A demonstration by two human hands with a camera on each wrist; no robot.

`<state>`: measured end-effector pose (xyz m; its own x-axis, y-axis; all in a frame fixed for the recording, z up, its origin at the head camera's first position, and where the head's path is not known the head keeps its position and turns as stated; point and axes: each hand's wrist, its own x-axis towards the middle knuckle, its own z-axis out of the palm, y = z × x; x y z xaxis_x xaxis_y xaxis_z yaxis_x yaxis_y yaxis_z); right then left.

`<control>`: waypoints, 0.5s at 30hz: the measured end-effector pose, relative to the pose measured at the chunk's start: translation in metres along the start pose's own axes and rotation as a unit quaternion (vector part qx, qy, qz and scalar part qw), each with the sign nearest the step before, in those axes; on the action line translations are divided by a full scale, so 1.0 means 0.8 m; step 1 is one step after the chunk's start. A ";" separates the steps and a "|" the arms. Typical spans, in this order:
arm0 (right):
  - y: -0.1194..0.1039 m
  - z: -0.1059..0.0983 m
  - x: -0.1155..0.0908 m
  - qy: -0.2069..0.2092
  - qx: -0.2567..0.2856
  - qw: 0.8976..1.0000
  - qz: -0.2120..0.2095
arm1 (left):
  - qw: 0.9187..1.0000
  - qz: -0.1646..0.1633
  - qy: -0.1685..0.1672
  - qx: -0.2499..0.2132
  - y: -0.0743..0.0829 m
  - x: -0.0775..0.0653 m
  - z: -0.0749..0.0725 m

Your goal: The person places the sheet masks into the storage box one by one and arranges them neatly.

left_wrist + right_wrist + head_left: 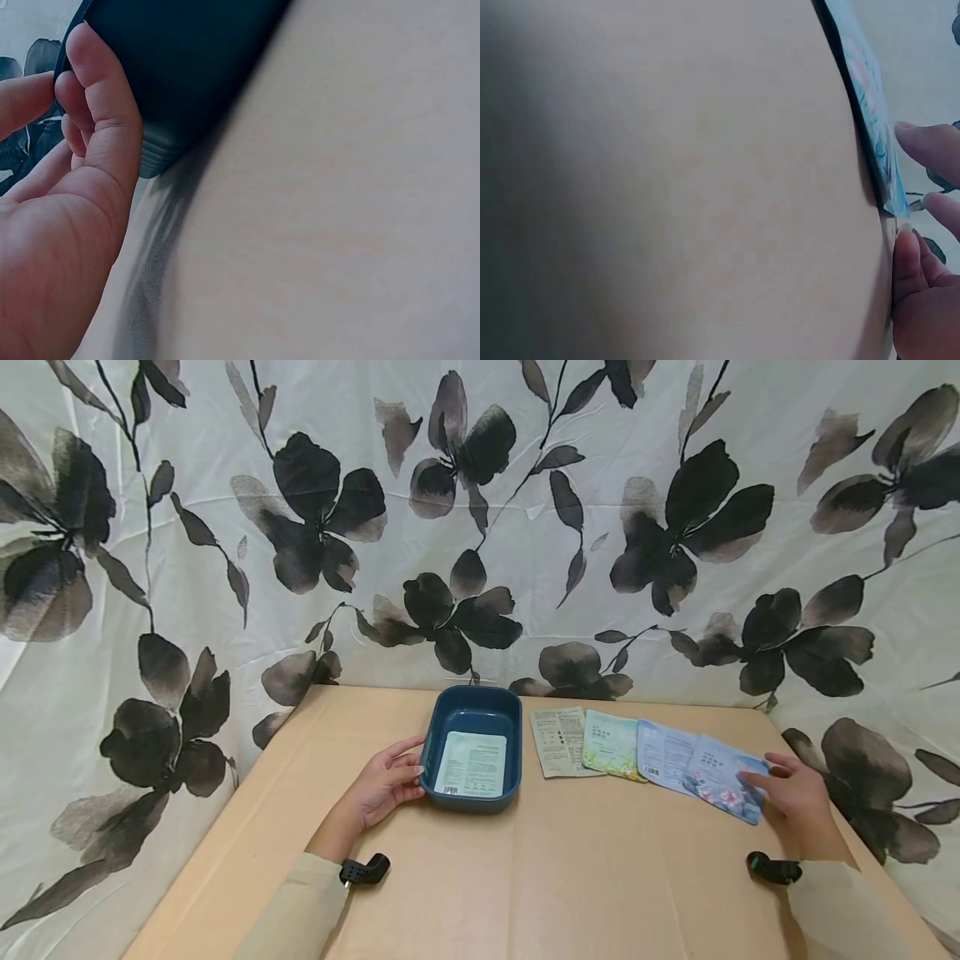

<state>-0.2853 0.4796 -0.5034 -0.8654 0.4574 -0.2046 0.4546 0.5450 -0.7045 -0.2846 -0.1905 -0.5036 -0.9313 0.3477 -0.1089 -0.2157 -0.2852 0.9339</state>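
Observation:
On the left, a dark blue plastic basin (472,810) stands on the table with a pale green sachet (472,764) lying in it, printed text and a barcode facing up. My left hand (384,785) holds the basin at its left side, thumb and fingers at the rim; the left wrist view shows the thumb (105,105) against the outer wall. To the right, my right hand (798,793) is at the right edge of a blue flowered sachet (723,781), its thumb overlapping it in the head view. The fingers are loosely bent.
Left of the flowered sachet, a light blue sachet (663,756), a green and yellow one (617,739) and a beige printed one (557,743) lie overlapping in a row. A floral cloth (555,527) hangs behind the tan table (585,877).

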 end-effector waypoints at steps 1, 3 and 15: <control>0.000 0.000 0.001 0.000 -0.008 1.000 -0.002 | 1.000 0.000 0.001 0.000 0.000 0.000 0.000; -0.001 0.001 0.003 -0.004 -0.024 1.000 -0.007 | 1.000 0.002 0.001 0.001 -0.001 0.000 0.000; -0.006 -0.002 0.007 -0.035 -0.046 0.998 -0.001 | 1.000 0.000 0.003 0.003 -0.002 -0.001 -0.001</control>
<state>-0.2918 0.4805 -0.4996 -0.8778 0.4074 -0.2519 0.4668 0.6098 -0.6405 -0.2841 -0.1907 -0.5053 -0.9329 0.3426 -0.1107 -0.2137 -0.2793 0.9361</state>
